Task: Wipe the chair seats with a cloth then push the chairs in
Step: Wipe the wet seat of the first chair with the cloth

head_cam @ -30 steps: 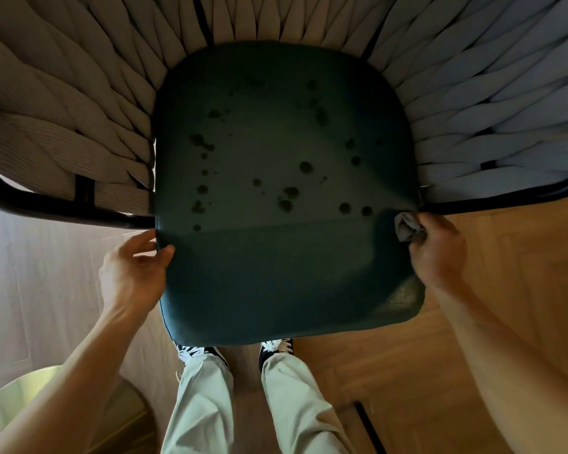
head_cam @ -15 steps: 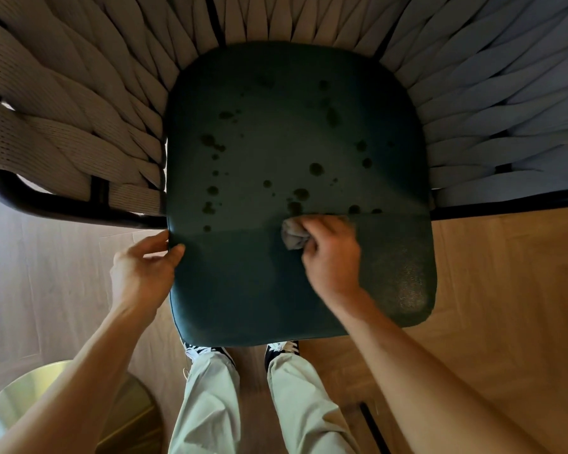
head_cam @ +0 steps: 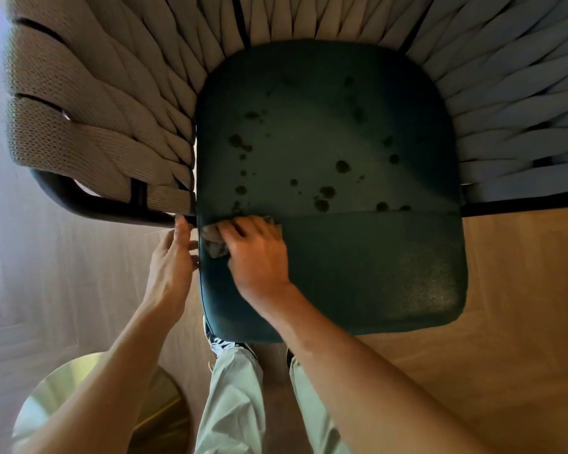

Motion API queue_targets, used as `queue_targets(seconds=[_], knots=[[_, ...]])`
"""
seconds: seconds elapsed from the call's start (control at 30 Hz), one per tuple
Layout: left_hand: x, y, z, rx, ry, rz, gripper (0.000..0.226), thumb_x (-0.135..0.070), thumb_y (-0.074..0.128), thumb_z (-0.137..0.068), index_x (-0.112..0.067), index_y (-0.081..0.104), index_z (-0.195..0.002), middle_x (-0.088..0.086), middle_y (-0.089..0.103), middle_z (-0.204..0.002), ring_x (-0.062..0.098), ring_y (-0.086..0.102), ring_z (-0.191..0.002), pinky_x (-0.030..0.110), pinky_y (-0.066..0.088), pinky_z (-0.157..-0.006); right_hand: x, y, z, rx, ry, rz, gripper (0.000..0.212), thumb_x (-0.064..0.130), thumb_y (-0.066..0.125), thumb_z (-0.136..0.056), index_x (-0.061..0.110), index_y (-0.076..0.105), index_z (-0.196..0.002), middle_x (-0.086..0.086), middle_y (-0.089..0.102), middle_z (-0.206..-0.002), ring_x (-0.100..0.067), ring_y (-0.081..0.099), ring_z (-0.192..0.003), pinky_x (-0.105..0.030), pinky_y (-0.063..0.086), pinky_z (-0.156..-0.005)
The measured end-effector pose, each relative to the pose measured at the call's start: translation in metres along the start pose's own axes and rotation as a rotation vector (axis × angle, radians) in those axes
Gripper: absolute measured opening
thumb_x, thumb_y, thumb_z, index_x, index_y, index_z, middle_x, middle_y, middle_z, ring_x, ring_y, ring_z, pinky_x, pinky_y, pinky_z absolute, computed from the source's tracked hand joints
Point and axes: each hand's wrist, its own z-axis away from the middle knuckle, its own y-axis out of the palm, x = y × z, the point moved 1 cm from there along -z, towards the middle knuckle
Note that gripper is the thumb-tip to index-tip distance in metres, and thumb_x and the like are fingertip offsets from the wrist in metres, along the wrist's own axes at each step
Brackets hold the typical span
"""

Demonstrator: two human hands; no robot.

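Floor: pale wood boards [head_cam: 522,290] run under a woven-back chair [head_cam: 89,119], seen from above, with a brass-coloured round stand [head_cam: 89,404] at 7 o'clock.
Seat: dark green cushion [head_cam: 358,273] fills the centre; dark spots [head_cam: 341,167] dot its middle and far half, from 9 o'clock round to 2 o'clock, while the near strip looks already wiped.
Cloth: small grey cloth [head_cam: 214,245] lies bunched at the seat's 9 o'clock edge.
Right hand: right hand [head_cam: 259,257] presses on the cloth, fingers curled round it.
Left hand: left hand [head_cam: 173,263] rests with straight, relaxed fingers against the seat's left edge, just beside the cloth, below the dark armrest tube [head_cam: 89,204].
Risk: a bunched cloth likely smears the spots rather than lifting them.
Risk: a stroke running on towards 9 o'clock could slip off the edge into the steadying fingers.
Risk: hard pressure may shift the chair if the left hand eases off.
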Motion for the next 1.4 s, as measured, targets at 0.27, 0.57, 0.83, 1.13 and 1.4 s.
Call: queue_targets(seconds=[0.27, 0.57, 0.83, 1.13, 1.4], knots=[[0.003, 0.008, -0.01, -0.15, 0.07, -0.329, 0.03, -0.041, 0.063, -0.088, -0.036, 0.061, -0.118, 0.0, 0.068, -0.099, 0.022, 0.065, -0.089, 0.035, 0.05, -0.078, -0.131, -0.059, 0.024, -0.14, 0.06, 0.185, 0.038, -0.001, 0.06, -0.06, 0.013, 0.071, -0.094, -0.006, 0.068, -0.091, -0.032, 0.063, -0.086, -0.042, 0.054, -0.074], [-0.003, 0.011, -0.013, -0.226, 0.127, -0.4, 0.043, -0.03, 0.072, -0.083, -0.022, 0.06, -0.123, -0.002, 0.068, -0.093, 0.019, 0.063, -0.09, 0.036, 0.05, -0.089, -0.264, -0.124, 0.049, -0.202, 0.227, 0.359, 0.031, -0.004, 0.06, -0.069, 0.006, 0.069, -0.098, -0.017, 0.063, -0.105, -0.038, 0.055, -0.097, -0.044, 0.047, -0.081], [-0.002, 0.011, -0.01, -0.225, 0.122, -0.33, 0.037, -0.026, 0.072, -0.084, -0.022, 0.063, -0.12, -0.002, 0.067, -0.095, 0.016, 0.063, -0.087, 0.031, 0.049, -0.083, -0.24, -0.113, 0.04, -0.199, 0.361, 0.22, 0.026, 0.0, 0.058, -0.073, 0.006, 0.068, -0.096, -0.017, 0.063, -0.104, -0.04, 0.056, -0.098, -0.045, 0.051, -0.078], [-0.002, 0.009, -0.011, -0.201, 0.092, -0.268, 0.033, -0.026, 0.073, -0.084, -0.024, 0.066, -0.116, -0.001, 0.069, -0.096, 0.017, 0.064, -0.089, 0.03, 0.048, -0.083, -0.103, -0.044, 0.011, -0.183, 0.173, 0.026, 0.035, 0.012, 0.048, -0.067, 0.017, 0.072, -0.092, -0.005, 0.068, -0.093, -0.031, 0.062, -0.089, -0.038, 0.051, -0.079], [0.001, 0.003, -0.021, -0.138, 0.025, -0.078, 0.056, -0.065, 0.037, -0.091, -0.02, 0.07, -0.102, 0.004, 0.073, -0.095, 0.027, 0.068, -0.092, 0.048, 0.053, -0.09, 0.012, 0.002, -0.015, -0.014, 0.097, -0.093, 0.035, 0.016, 0.044, -0.079, 0.018, 0.072, -0.099, -0.005, 0.068, -0.094, -0.03, 0.061, -0.088, -0.041, 0.049, -0.082]])
